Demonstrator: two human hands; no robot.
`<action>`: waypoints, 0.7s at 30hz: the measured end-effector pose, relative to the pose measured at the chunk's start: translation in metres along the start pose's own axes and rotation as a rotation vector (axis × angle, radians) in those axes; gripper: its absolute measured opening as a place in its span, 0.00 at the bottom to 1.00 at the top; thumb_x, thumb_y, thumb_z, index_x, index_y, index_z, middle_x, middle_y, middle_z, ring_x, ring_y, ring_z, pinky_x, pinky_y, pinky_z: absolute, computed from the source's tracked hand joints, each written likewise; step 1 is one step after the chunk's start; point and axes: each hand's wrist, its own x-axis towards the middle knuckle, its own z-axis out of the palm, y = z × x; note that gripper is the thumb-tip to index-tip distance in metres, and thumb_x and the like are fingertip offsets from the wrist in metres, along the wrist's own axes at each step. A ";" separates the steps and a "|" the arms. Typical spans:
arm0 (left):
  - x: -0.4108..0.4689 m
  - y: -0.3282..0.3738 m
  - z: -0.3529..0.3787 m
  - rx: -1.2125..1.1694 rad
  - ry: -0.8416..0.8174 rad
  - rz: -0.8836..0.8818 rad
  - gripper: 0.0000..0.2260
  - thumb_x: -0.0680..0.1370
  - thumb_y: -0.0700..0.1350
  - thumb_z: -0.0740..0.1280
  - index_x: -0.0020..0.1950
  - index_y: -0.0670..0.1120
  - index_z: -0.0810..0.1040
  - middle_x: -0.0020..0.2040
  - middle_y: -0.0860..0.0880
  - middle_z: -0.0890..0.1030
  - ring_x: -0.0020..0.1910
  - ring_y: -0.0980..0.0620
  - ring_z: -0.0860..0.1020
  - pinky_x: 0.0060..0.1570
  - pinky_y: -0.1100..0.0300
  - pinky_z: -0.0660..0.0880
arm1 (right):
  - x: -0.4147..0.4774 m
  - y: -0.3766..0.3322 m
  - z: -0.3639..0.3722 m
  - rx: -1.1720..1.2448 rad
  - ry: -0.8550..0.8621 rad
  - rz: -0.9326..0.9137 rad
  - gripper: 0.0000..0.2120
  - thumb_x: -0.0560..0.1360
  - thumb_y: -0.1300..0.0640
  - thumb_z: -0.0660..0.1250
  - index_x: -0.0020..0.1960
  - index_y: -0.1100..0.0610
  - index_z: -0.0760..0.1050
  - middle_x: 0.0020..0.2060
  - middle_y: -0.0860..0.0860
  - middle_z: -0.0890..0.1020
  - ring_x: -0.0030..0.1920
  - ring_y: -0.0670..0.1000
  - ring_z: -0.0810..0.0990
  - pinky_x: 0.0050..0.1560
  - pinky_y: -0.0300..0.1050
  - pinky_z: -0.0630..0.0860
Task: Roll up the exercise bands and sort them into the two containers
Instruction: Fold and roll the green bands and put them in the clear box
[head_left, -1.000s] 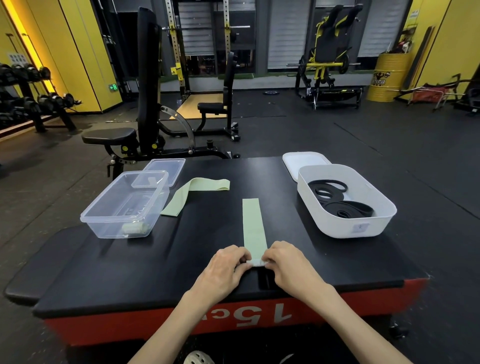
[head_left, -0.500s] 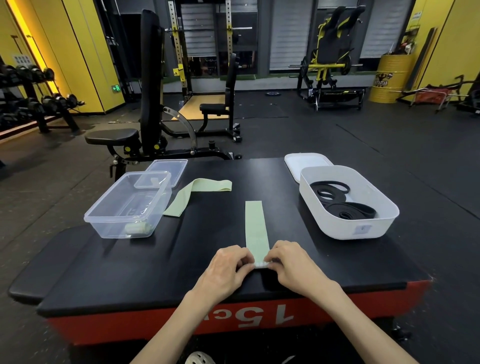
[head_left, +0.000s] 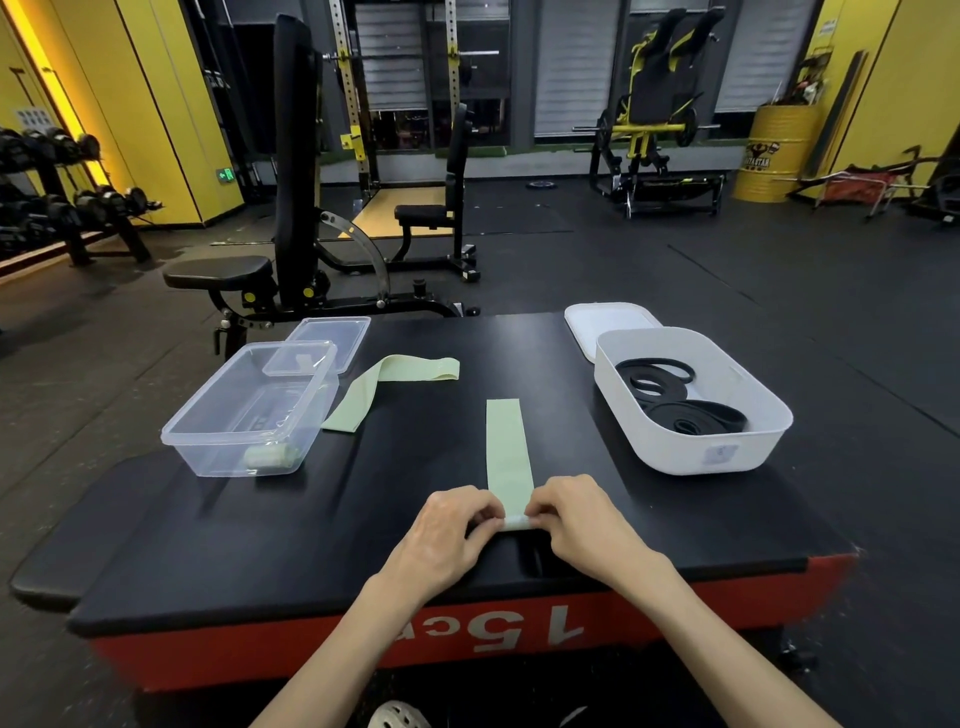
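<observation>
Little has shifted since a second ago: the left hand (head_left: 447, 530) and right hand (head_left: 582, 519) still pinch the small tight roll at the near end of the pale green exercise band (head_left: 506, 447), one at each side. Its flat, matte strip lies by the near edge of the black platform top (head_left: 311, 545), long axis running straight toward the far edge, between the clear container (head_left: 218, 460) and the white container (head_left: 675, 452). White lettering (head_left: 514, 629) on the platform's red side reads "15c" upside down; the white container's label (head_left: 721, 453) is unreadable.

Beyond the fingers (head_left: 485, 512) a weight bench (head_left: 291, 171) stands on the dark floor (head_left: 727, 270). Far to their left are a dumbbell rack (head_left: 62, 208) and a yellow wall (head_left: 171, 104).
</observation>
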 end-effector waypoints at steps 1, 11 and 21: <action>0.000 -0.001 0.000 0.002 -0.003 0.003 0.02 0.75 0.45 0.69 0.46 0.49 0.79 0.40 0.55 0.79 0.39 0.59 0.76 0.44 0.63 0.75 | 0.000 0.001 0.000 0.000 -0.001 -0.003 0.10 0.75 0.62 0.62 0.50 0.53 0.81 0.46 0.49 0.81 0.49 0.52 0.76 0.47 0.42 0.71; 0.005 -0.002 0.002 0.022 0.004 0.016 0.04 0.74 0.43 0.71 0.48 0.46 0.80 0.43 0.54 0.77 0.40 0.62 0.72 0.44 0.72 0.69 | -0.001 0.000 0.002 -0.030 -0.018 -0.025 0.10 0.75 0.56 0.66 0.56 0.55 0.80 0.50 0.51 0.78 0.53 0.51 0.73 0.53 0.43 0.70; 0.003 -0.003 0.004 0.031 -0.015 0.000 0.03 0.76 0.43 0.69 0.49 0.46 0.79 0.43 0.52 0.78 0.41 0.58 0.74 0.45 0.65 0.72 | -0.002 0.000 0.005 -0.061 -0.002 -0.044 0.11 0.77 0.59 0.62 0.57 0.55 0.79 0.49 0.52 0.79 0.52 0.52 0.74 0.50 0.42 0.69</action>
